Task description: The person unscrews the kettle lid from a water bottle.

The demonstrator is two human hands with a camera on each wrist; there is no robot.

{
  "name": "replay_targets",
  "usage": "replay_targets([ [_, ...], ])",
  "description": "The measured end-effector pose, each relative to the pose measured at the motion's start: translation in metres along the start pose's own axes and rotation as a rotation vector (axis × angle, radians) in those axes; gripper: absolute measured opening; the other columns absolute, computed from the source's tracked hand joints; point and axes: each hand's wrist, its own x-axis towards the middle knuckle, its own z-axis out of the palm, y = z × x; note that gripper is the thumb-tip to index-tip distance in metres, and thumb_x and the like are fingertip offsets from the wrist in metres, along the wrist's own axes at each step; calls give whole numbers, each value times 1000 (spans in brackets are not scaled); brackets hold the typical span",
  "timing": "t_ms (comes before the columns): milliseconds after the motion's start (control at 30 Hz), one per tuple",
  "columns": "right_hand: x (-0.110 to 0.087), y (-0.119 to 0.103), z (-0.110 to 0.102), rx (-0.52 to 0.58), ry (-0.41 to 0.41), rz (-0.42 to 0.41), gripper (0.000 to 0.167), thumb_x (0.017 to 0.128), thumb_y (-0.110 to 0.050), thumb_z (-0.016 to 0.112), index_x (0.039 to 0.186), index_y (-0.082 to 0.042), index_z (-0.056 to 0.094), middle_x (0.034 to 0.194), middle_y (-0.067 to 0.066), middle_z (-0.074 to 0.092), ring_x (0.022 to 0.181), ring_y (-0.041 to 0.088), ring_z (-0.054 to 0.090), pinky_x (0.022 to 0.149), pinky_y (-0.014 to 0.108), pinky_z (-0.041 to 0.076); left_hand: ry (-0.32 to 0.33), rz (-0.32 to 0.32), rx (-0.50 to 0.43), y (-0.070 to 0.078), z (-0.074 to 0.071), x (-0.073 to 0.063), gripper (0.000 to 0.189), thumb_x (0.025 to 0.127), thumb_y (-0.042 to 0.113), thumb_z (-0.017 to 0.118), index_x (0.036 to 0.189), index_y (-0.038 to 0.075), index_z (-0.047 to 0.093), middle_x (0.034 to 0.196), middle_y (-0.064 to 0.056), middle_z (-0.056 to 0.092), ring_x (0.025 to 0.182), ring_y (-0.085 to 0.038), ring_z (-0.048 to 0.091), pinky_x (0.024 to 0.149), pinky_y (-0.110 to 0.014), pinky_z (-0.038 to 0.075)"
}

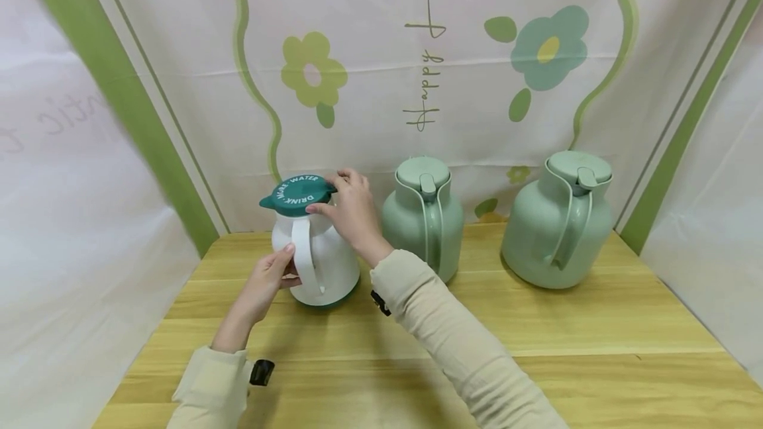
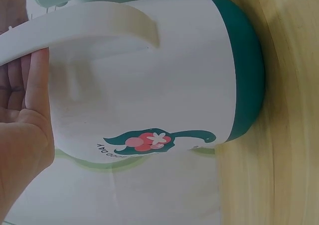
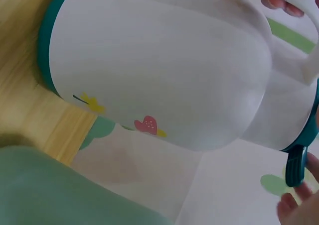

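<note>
A white thermos jug (image 1: 336,263) with a dark green base stands upright on the wooden table. Its green lid (image 1: 293,204) reads "DRINK MORE WATER" and sits on the neck. My left hand (image 1: 265,285) holds the white handle (image 2: 84,23), fingers passing behind it and thumb against it. Across the lid lies my right hand (image 1: 356,212), thumb on the near edge and fingers at the far right side. In the right wrist view, those fingertips are by a ridged green tab (image 3: 296,168) on the lid. Fruit and flower prints decorate the jug's body.
Just right of the jug stands a pale green thermos jug (image 1: 390,217), partly behind my right forearm. Another pale green jug (image 1: 530,243) is farther right. A printed cloth (image 1: 369,18) hangs behind the wooden table (image 1: 596,330), with white cloth at both sides.
</note>
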Motion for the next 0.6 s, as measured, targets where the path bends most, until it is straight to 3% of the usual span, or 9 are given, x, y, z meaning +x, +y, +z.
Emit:
replay_targets([
  [133,-4,-1,0,-29,59,-44,49,76,-44,75,113,-12,67,115,6,57,104,20,50,87,29,47,-11,1,0,0,-1,-1,55,105,33,31,116,-16,54,88,3,59,83,-3,59,77,-20,56],
  [233,-6,-3,0,-54,52,-58,49,78,-43,74,114,-10,67,106,4,59,93,16,53,78,24,48,-19,-1,-7,0,-1,-1,56,105,34,31,118,-16,53,88,4,59,83,-2,60,77,-19,56],
  [467,-8,-6,-2,-81,5,-56,58,84,-41,71,128,-4,60,111,7,59,95,16,59,81,24,54,-45,9,-8,1,-1,-1,58,105,35,30,121,-16,51,91,4,60,84,-2,60,77,-19,56],
  [600,-8,-5,-1,-95,-50,-44,63,86,-43,68,134,-4,54,123,10,58,108,19,61,91,27,54,-52,6,-4,1,0,0,58,105,35,30,121,-16,51,92,4,59,85,-2,60,77,-19,55],
])
